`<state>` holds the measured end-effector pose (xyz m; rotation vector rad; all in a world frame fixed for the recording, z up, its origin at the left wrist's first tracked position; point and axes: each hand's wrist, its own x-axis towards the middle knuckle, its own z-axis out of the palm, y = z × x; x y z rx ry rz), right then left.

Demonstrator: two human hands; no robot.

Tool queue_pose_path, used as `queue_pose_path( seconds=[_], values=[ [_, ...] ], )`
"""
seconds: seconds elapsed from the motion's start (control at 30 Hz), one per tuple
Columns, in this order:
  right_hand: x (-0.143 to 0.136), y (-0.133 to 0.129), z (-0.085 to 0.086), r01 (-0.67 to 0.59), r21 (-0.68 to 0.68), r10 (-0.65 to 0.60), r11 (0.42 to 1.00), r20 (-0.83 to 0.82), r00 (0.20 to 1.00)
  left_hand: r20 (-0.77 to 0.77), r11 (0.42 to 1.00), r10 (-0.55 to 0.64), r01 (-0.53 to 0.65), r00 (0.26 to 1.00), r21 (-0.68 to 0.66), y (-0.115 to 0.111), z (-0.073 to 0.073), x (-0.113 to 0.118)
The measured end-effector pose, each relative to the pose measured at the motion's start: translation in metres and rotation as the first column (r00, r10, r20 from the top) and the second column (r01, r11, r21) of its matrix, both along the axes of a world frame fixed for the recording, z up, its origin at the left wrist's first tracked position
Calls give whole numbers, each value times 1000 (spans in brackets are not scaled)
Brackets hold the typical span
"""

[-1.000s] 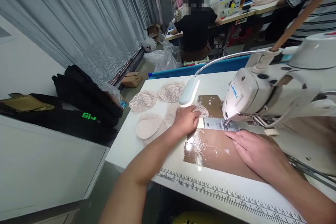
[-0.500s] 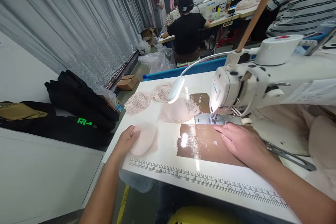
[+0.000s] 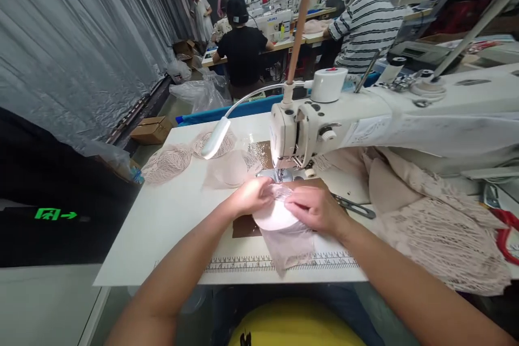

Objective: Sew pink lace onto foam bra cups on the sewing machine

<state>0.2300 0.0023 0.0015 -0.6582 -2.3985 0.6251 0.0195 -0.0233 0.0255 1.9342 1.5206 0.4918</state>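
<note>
A pale pink bra cup with sheer lace fabric lies in front of the needle of the white sewing machine. My left hand pinches its upper left edge, close to the presser foot. On the other side, my right hand is closed on the cup's right edge. A flap of sheer lace hangs from the cup toward me, across the printed ruler. Beneath the cup is a brown sheet, mostly covered. My fingertips are partly hidden in the fabric.
Lace pieces and another sheer cup lie on the white table, left of the machine. A lamp overhangs them. Thread snips, a lace heap and red-handled scissors are at right. Co-workers sit beyond.
My left hand has brought the bra cup from the table's left side to the needle. My right hand has lifted off the brown sheet and taken the cup's right edge. The view has swung right.
</note>
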Motion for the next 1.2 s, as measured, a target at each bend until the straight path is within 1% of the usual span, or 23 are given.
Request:
queue_pose_path(
  seconds=[0.07, 0.1, 0.17, 0.23, 0.3, 0.4, 0.43, 0.5, 0.53, 0.6, 0.67, 0.7, 0.73, 0.77, 0.8, 0.87, 0.9, 0.97, 1.03, 1.1, 1.2],
  values=[
    [-3, -2, 0, -8, 43, 3, 999, 109, 994, -35, 997, 58, -56, 998, 54, 7, -3, -3],
    [-4, -2, 0, 1, 57, -9, 998, 135, 991, -50, 992, 97, -93, 994, 80, 10, -4, -6],
    [-7, -3, 2, 21, 73, -31, 997, 146, 989, -73, 981, 161, -152, 984, 117, 11, -6, -12],
    [-7, -4, 3, 41, 80, -52, 996, 146, 988, -83, 978, 173, -162, 981, 129, 11, -6, -15],
    [-6, -6, 4, 41, 74, -53, 996, 164, 985, -86, 985, 133, -121, 987, 123, 10, -6, -14],
    [-3, -7, 4, -34, 81, 19, 996, 180, 984, -88, 995, 21, -11, 996, 103, 11, -6, -6],
    [-2, -7, 3, -36, 95, 20, 995, 170, 985, -90, 995, -13, 22, 996, 99, 13, -6, -3],
    [-2, -4, 2, 37, 129, -56, 991, 147, 988, -102, 993, -50, 61, 993, 102, 17, -5, 0],
    [-3, -3, 1, 94, 142, -115, 985, 147, 982, -113, 992, -48, 60, 992, 110, 19, -4, 0],
    [-4, 0, 0, 169, 152, -197, 974, 190, 962, -142, 989, 0, 21, 990, 148, 19, 1, -1],
    [-6, 2, -1, 187, 149, -220, 971, 248, 943, -169, 978, 78, -43, 983, 205, 14, 9, -1],
    [-7, 3, -2, 188, 146, -222, 971, 267, 938, -180, 970, 100, -56, 979, 236, 10, 13, 0],
    [-7, 3, -3, 188, 144, -222, 972, 275, 935, -188, 964, 93, -42, 978, 262, 4, 17, 2],
    [-7, 3, -4, 189, 144, -223, 971, 276, 935, -196, 960, 58, -1, 979, 279, -2, 19, 5],
    [-8, 3, -5, 191, 146, -225, 971, 275, 935, -206, 956, -2, 62, 979, 287, -8, 20, 9],
    [-8, 3, -7, 193, 153, -229, 969, 272, 935, -249, 934, -109, 185, 962, 305, -18, 14, 16],
    [-8, 3, -7, 195, 155, -232, 968, 275, 933, -282, 922, -129, 220, 951, 318, -21, 8, 19],
    [-8, 3, -8, 199, 158, -239, 967, 291, 927, -361, 907, -112, 243, 926, 343, -24, -5, 22],
    [-9, 4, -7, 209, 160, -250, 965, 305, 919, -416, 907, -92, 249, 905, 341, -23, -13, 20],
    [-10, 5, -5, 221, 158, -261, 962, 318, 911, -443, 913, -102, 261, 891, 315, -21, -16, 16],
    [-12, 6, 0, 232, 141, -267, 963, 345, 900, -466, 911, -118, 282, 877, 300, -15, -14, 8]
  ],
)
